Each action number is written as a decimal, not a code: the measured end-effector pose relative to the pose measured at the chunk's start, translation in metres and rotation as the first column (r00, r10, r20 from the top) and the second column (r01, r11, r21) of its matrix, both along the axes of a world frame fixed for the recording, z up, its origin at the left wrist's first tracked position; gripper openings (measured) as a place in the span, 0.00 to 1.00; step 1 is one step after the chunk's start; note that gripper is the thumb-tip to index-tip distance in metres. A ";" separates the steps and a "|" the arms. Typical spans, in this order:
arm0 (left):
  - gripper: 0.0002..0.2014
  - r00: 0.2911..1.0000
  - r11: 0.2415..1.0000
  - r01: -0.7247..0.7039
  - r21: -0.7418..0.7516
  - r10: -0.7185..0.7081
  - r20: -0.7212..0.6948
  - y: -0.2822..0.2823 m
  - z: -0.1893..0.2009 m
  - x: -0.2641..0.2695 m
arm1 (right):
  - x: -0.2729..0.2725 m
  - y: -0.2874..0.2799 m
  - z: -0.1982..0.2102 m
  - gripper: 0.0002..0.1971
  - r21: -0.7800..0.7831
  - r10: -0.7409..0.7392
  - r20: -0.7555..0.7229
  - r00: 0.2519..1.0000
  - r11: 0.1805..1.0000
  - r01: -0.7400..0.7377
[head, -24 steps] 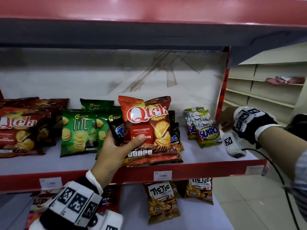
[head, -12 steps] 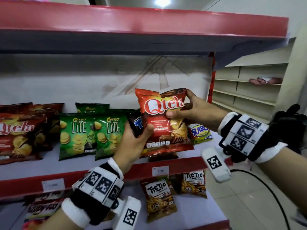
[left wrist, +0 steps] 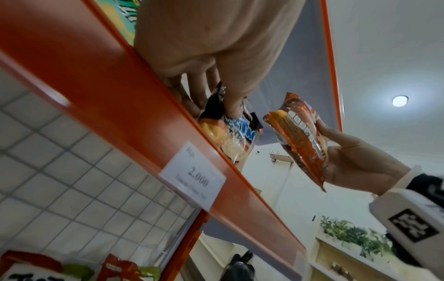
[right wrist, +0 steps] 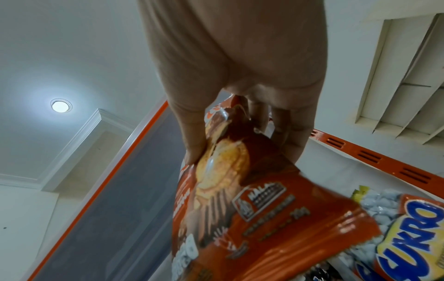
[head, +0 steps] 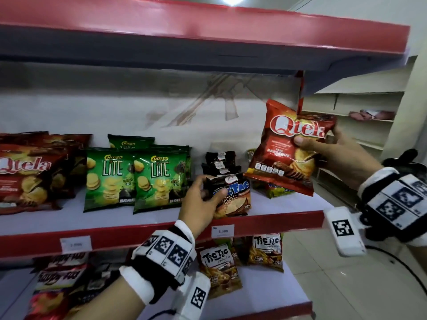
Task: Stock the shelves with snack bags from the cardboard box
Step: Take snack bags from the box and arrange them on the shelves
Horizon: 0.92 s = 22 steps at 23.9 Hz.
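My right hand point(head: 323, 146) holds a red Qtela bag point(head: 286, 155) up in the air at the right end of the middle shelf point(head: 138, 232); the thumb presses its front and the fingers lie behind, as the right wrist view shows on the red Qtela bag point(right wrist: 240, 199). My left hand point(head: 203, 197) pinches the top of a black Tic Tac bag point(head: 233, 195) that stands at the shelf's front edge, with more black bags stacked behind it. From the left wrist, the black Tic Tac bag point(left wrist: 228, 131) sits just past the orange shelf lip point(left wrist: 144, 133). No cardboard box is in view.
Green Chitato Lite bags point(head: 136, 179) and more Qtela bags point(head: 30, 172) fill the shelf's left part. A Sukro bag point(right wrist: 408, 228) lies under the held bag. Tic Tac packs point(head: 219, 269) stand on the lower shelf. The upper shelf point(head: 208, 31) overhangs.
The Qtela bag passed from my left hand to my right and moved up and to the right. My left hand dropped to the black Tic Tac bag and took hold of it.
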<state>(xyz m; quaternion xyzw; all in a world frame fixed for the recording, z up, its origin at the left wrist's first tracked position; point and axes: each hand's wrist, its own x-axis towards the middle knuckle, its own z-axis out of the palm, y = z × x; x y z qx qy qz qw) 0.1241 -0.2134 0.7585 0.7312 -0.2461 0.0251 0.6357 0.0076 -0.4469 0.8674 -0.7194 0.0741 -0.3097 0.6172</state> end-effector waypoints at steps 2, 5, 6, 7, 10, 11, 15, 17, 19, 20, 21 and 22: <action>0.24 0.993 0.976 -0.084 0.202 0.065 0.099 -0.007 -0.002 0.004 | -0.002 -0.004 -0.005 0.45 -0.007 0.009 0.001 1.000 1.000 -0.009; 0.30 0.983 0.943 -0.164 0.289 0.130 0.132 -0.013 -0.002 0.005 | -0.003 -0.012 -0.009 0.47 -0.022 0.032 0.007 0.999 0.999 -0.032; 0.31 0.981 0.946 -0.177 0.270 0.148 0.125 -0.015 -0.001 0.003 | -0.001 -0.015 -0.010 0.47 -0.020 0.049 0.011 0.999 0.999 -0.048; 0.32 0.980 0.950 -0.190 0.248 0.167 0.109 -0.013 -0.001 0.001 | 0.003 -0.014 -0.011 0.46 -0.009 0.069 0.014 0.998 0.998 -0.069; 0.30 0.974 0.964 -0.205 0.166 0.185 0.133 0.000 -0.001 -0.004 | 0.016 -0.001 -0.014 0.42 0.048 0.106 0.045 0.993 0.993 -0.108; 0.28 0.973 0.970 -0.197 0.141 0.175 0.152 0.010 -0.001 -0.007 | 0.023 0.009 -0.015 0.39 0.067 0.121 0.061 0.991 0.990 -0.125; 0.20 0.959 0.981 -0.185 0.058 0.167 0.229 0.066 0.011 0.000 | 0.049 0.073 -0.013 0.42 0.098 0.143 0.112 0.983 0.983 -0.155; 0.18 0.954 0.978 -0.208 0.026 0.197 0.227 0.099 0.015 0.008 | 0.057 0.113 -0.009 0.40 0.066 0.162 0.130 0.978 0.983 -0.172; 0.16 0.941 0.969 -0.242 0.041 0.225 0.252 0.148 0.015 0.023 | 0.073 0.161 -0.003 0.35 0.064 0.208 0.117 0.971 0.974 -0.216; 0.14 0.940 0.966 -0.253 0.061 0.230 0.253 0.169 0.015 0.029 | 0.079 0.180 0.001 0.33 0.054 0.235 0.122 0.964 0.969 -0.242; 0.13 0.935 0.958 -0.274 0.081 0.246 0.256 0.196 0.014 0.038 | 0.089 0.205 0.002 0.32 0.054 0.274 0.122 0.954 0.958 -0.282; 0.12 0.928 0.951 -0.295 0.091 0.262 0.267 0.225 0.012 0.048 | 0.101 0.230 0.002 0.32 0.048 0.290 0.115 0.950 0.954 -0.297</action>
